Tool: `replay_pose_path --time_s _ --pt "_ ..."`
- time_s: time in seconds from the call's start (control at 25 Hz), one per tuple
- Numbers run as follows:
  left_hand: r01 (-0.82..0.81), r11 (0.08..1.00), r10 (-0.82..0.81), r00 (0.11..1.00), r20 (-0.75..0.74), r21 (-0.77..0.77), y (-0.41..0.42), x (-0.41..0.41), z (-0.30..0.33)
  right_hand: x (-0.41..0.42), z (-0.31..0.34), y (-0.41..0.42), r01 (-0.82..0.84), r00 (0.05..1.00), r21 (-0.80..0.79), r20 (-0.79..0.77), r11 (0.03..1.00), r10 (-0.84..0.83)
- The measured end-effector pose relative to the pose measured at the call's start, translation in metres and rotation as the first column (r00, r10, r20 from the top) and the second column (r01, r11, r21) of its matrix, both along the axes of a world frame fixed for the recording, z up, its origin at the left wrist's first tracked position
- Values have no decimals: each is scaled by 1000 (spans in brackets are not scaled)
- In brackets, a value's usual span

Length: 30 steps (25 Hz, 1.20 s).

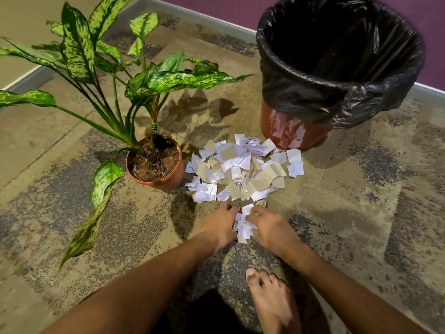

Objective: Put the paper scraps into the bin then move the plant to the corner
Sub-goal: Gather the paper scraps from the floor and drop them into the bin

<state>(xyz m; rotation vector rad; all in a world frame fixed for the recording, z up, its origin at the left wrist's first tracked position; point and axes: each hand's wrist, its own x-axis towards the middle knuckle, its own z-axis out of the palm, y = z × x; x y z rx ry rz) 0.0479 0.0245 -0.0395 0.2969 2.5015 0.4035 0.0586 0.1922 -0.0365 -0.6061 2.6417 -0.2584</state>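
A heap of white and tan paper scraps (243, 169) lies on the carpet between the plant and the bin. The plant (154, 162) stands in a terracotta pot at the left, with long speckled green leaves. The bin (337, 68), reddish with a black bag liner, stands at the back right, and its mouth is dark. My left hand (220, 225) and my right hand (269, 229) are pressed together just in front of the heap. Between them they clasp a small bunch of white scraps (243, 227).
The floor is patterned beige and grey carpet (349, 201). Grey skirting and a purple wall (216, 6) run behind the bin, meeting a beige wall in the corner at the back left. My bare foot (269, 297) rests at the bottom centre.
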Motion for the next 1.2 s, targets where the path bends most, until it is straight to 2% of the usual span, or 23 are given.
replay_pose_path --time_s 0.16,0.28,0.36,0.44,0.6,0.68,0.76,0.8,0.84,0.88,0.92,1.0,1.08,1.16,1.2 --pt "-55 994 54 998 18 95 0 -5 0 -3 4 10 65 988 -231 -125 971 -96" --pt "-47 995 48 999 -9 84 1 -7 -2 -7 9 17 200 974 -238 -55 950 -219" --pt "-25 997 27 999 -39 67 2 -10 -2 -14 17 25 277 950 -237 -77 931 -302" --pt "-61 994 61 998 -3 91 3 -13 1 -24 39 29 314 929 -310 -98 898 -358" --pt "-108 987 101 993 64 119 8 -18 5 -42 108 21 213 893 -460 -266 862 -362" --pt "-32 997 28 998 61 64 14 -16 3 -72 157 22 144 828 -551 -387 822 -405" --pt "126 992 -126 992 8 -14 20 -11 1 -93 179 30 19 736 -634 -514 773 -440" --pt "198 979 -199 980 -19 -46 23 -8 -1 -87 171 30 11 736 -620 -526 784 -426" --pt "242 968 -245 969 -40 -71 26 -6 -2 -60 146 27 56 787 -557 -485 829 -380" --pt "253 964 -258 965 -55 -85 29 -5 -2 -26 114 25 209 859 -483 -324 850 -395" --pt "250 964 -257 964 -65 -92 31 -4 -3 2 81 33 410 813 -418 -235 811 -532" --pt "253 963 -260 961 -92 -89 33 -2 -1 79 14 34 461 884 -185 5 868 -468" --pt "249 966 -255 961 -109 -67 33 0 -1 112 -26 29 440 896 -134 -4 888 -444" --pt "225 974 -228 968 -103 -37 30 -1 -3 106 -29 23 454 888 -56 -60 889 -456" --pt "217 976 -219 971 -96 -26 29 -3 -3 106 -24 20 435 901 -44 20 900 -434"
